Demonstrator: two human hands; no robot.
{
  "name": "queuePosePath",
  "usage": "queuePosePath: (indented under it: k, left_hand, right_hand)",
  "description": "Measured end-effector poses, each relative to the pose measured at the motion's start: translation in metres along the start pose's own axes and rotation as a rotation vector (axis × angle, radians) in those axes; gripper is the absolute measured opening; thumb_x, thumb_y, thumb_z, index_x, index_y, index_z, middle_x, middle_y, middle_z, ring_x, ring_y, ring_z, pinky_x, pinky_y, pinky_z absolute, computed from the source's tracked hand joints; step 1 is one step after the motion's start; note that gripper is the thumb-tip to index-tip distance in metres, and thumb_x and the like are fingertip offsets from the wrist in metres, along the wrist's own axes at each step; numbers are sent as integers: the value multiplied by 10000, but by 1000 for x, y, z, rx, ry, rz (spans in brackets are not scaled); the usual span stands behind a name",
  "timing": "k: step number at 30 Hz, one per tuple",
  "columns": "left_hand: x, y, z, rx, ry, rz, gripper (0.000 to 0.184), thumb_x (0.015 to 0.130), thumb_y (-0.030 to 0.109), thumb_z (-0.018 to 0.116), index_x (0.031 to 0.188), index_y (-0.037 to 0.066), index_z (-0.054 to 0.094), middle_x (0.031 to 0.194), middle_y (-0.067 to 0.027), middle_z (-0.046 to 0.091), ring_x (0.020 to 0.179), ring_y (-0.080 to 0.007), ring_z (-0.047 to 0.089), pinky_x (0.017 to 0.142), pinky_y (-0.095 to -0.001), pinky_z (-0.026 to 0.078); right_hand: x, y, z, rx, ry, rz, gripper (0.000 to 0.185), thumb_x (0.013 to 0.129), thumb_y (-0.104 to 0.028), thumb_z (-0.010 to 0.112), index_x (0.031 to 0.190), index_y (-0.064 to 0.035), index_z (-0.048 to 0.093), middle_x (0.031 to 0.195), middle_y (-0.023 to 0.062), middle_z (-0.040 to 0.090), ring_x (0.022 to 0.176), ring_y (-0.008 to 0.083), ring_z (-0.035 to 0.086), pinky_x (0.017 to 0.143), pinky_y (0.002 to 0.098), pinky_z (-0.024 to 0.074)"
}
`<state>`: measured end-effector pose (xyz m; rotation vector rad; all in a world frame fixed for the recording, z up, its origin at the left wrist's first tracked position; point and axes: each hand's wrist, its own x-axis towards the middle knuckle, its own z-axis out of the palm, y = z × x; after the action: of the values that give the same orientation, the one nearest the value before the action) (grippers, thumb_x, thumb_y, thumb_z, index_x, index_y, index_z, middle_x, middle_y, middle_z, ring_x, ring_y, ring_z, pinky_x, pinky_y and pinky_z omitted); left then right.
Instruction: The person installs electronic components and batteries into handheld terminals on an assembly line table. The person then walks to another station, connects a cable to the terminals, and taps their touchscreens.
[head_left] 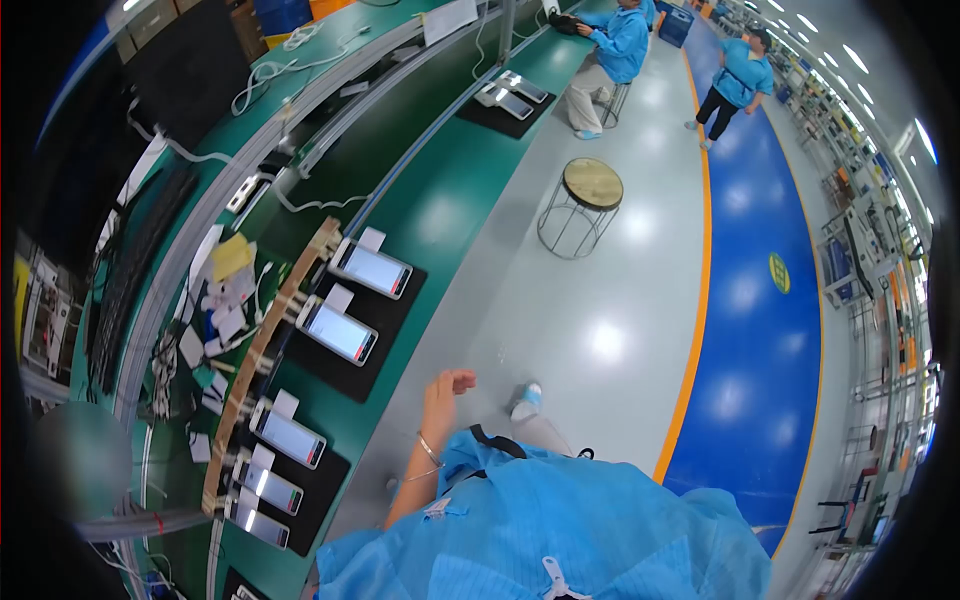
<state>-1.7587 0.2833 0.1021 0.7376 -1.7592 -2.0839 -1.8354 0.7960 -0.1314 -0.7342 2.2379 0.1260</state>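
Note:
My left hand (pixel 446 398) hangs in front of my blue work coat (pixel 560 520), beside the bench edge. Its fingers are loosely bent and nothing shows in them; a thin bracelet circles the wrist. My right hand is out of sight. On the green bench to the left, several white handheld devices with lit screens lie on black mats. Nearest the hand are one device (pixel 290 432) and another (pixel 340 330); a further device (pixel 372 268) sits beyond. Two more, an upper one (pixel 270 487) and a lower one (pixel 258 522), lie close together.
A wooden strip (pixel 270 350) runs behind the devices, with papers and cables (pixel 225 310) past it. A round stool (pixel 593 184) stands on the grey floor. One person in blue (pixel 622 45) sits at the far bench; another person (pixel 742 72) stands on the blue walkway (pixel 740 350).

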Motion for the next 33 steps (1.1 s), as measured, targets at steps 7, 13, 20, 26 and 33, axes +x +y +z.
queuePosePath:
  k: [7,13,20,26,33]
  left_hand:
    - [160,-18,70,23,-38,-36,397,956,259,326,1055,-21,591,990,-121,646,894,-193,650,784,-299,473]
    - [287,12,151,58,-16,18,345,873,131,331,1089,-5,564,1032,-118,621,877,-197,647,751,-287,474]
    - [387,7,172,58,143,-118,377,991,313,378,991,0,588,988,-117,640,841,-182,644,712,-272,480]
    - [526,-19,159,124,267,-76,517,1006,391,365,800,-10,617,885,-123,661,779,-185,631,701,-284,484]
    - [706,-12,173,-112,471,-263,498,974,420,432,1061,-40,604,1006,-138,657,816,-191,624,676,-286,482]
  right_hand:
    - [51,75,-42,759,-170,546,371,904,-281,540,1190,-49,586,1010,119,663,909,220,633,813,331,501]
    - [251,161,-159,755,-1,337,388,900,-283,552,1194,-31,569,969,135,662,839,224,641,757,323,516]
    - [361,77,-548,1435,579,-84,303,969,-237,470,1147,-24,589,926,96,653,781,148,629,694,260,510]
    - [442,70,-630,1356,489,-152,292,965,-216,471,1155,-26,584,942,91,649,814,156,631,705,260,509]
    - [541,96,-762,1213,448,16,288,967,-208,460,1165,-36,579,946,79,651,810,154,632,700,269,511]
